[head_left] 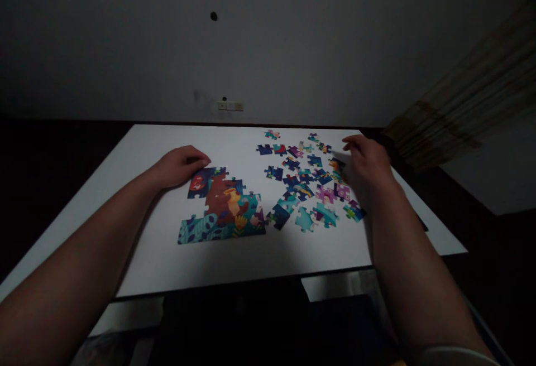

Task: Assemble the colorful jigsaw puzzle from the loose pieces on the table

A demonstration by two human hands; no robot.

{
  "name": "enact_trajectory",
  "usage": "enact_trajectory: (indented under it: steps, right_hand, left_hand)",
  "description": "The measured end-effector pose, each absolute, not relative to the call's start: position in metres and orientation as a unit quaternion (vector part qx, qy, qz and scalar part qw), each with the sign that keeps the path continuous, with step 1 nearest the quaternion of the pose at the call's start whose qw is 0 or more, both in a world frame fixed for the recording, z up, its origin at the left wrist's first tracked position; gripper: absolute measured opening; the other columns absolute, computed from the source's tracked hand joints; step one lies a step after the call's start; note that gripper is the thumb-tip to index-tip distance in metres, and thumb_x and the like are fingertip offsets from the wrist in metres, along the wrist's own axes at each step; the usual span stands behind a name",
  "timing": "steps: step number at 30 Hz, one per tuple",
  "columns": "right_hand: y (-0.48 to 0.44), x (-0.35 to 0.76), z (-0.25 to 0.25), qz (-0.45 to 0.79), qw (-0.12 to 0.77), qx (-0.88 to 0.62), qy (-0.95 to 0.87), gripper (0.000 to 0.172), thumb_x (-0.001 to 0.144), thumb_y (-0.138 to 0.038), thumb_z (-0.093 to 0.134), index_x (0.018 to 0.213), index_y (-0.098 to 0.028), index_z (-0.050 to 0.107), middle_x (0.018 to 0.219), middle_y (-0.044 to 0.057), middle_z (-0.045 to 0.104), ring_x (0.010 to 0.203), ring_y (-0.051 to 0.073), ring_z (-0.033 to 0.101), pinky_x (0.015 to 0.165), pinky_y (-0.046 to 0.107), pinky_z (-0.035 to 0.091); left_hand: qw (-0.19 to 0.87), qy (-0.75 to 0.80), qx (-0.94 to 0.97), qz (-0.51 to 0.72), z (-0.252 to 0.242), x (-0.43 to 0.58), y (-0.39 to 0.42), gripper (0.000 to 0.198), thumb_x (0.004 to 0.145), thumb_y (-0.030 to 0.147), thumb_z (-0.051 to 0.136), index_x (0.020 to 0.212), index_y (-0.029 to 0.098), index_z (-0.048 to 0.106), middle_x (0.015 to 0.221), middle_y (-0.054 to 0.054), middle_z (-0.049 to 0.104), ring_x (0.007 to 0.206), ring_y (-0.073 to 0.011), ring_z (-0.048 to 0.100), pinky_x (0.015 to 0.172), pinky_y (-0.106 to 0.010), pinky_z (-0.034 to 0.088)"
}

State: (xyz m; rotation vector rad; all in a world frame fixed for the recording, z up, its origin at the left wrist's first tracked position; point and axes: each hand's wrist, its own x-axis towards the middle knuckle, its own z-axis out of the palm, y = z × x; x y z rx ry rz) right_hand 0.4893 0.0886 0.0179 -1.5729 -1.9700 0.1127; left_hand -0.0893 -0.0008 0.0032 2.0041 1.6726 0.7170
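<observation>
1. Left hand (178, 166) loosely curled, resting at the top edge of the joined jigsaw section (220, 212), seemingly to steady it.
2. Right hand (367, 168) raised, fingers (349, 144) slightly spread beside the loose pieces (301, 179); any pinch hidden, so impossible to tell.
3. Face-up scatter right of the section, on a white board (144, 232), apparently keeping every piece in sight.

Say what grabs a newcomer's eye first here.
The bright, partly assembled jigsaw puzzle stands out first, left of centre on the white table. To its right lies a scatter of loose pieces, with the right hand over their right side. The left hand sits at the puzzle's upper edge.
</observation>
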Motion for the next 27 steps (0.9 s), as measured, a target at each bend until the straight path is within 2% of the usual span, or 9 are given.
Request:
enact_trajectory:
  steps: [3,5,8,11,15,22,27]
  right_hand:
    - [0.085,0.491,0.019,0.013,0.405,-0.596,-0.693,0.034,0.092,-0.028,0.057,0.114,-0.027,0.083,0.101,0.013,0.081,0.096,0.037,0.076,0.091,0.052,0.056]
    - [0.082,0.492,0.02,0.009,0.424,-0.572,-0.702,0.026,0.087,-0.026,0.057,0.098,-0.028,0.08,0.104,0.014,0.079,0.101,0.04,0.075,0.094,0.055,0.055]
    - [0.079,0.492,0.022,0.011,0.451,-0.561,-0.694,0.013,0.081,-0.024,0.059,0.081,-0.031,0.07,0.101,0.014,0.077,0.104,0.044,0.074,0.096,0.059,0.054]
    - [0.077,0.492,0.022,0.022,0.459,-0.564,-0.686,0.01,0.079,-0.024,0.06,0.078,-0.033,0.066,0.096,0.013,0.074,0.1,0.044,0.072,0.092,0.06,0.053]
    - [0.079,0.491,0.019,0.033,0.448,-0.574,-0.684,0.008,0.079,-0.026,0.062,0.078,-0.032,0.066,0.094,0.013,0.076,0.096,0.043,0.071,0.089,0.059,0.052]
    - [0.085,0.482,0.019,0.034,0.446,-0.561,-0.697,0.01,0.072,-0.032,0.057,0.071,-0.029,0.066,0.084,0.008,0.073,0.09,0.034,0.071,0.092,0.051,0.057]
    - [0.083,0.478,0.021,0.051,0.43,-0.557,-0.709,0.01,0.077,-0.029,0.06,0.072,-0.032,0.069,0.086,0.008,0.076,0.093,0.034,0.075,0.095,0.052,0.059]
  left_hand:
    - [0.204,0.606,0.714,0.286,0.0,-0.087,-0.001,0.049,0.108,0.061,0.053,0.112,0.022,0.083,0.109,-0.011,0.084,0.102,-0.0305,0.075,0.105,-0.049,0.061]
    - [0.2,0.604,0.711,0.301,-0.002,-0.086,0.0,0.045,0.11,0.052,0.049,0.114,0.02,0.081,0.102,-0.01,0.082,0.098,-0.0285,0.074,0.101,-0.047,0.06]
    - [0.207,0.6,0.714,0.297,-0.004,-0.086,0.001,0.034,0.105,0.037,0.052,0.117,0.021,0.08,0.099,-0.007,0.079,0.097,-0.0266,0.073,0.098,-0.044,0.059]
    - [0.211,0.599,0.716,0.29,-0.004,-0.085,0.002,0.028,0.097,0.03,0.053,0.104,0.022,0.079,0.1,-0.007,0.08,0.1,-0.0269,0.073,0.101,-0.044,0.058]
    - [0.217,0.613,0.707,0.277,-0.002,-0.083,0.002,0.023,0.09,0.028,0.053,0.091,0.023,0.075,0.097,-0.006,0.08,0.096,-0.0271,0.073,0.103,-0.046,0.059]
    - [0.22,0.622,0.701,0.27,-0.001,-0.085,0.002,0.025,0.089,0.034,0.057,0.094,0.024,0.079,0.089,-0.005,0.079,0.091,-0.0283,0.071,0.095,-0.044,0.06]
    - [0.227,0.636,0.69,0.262,-0.002,-0.087,0.003,0.032,0.09,0.038,0.057,0.1,0.022,0.083,0.089,-0.006,0.078,0.087,-0.0281,0.07,0.093,-0.045,0.059]
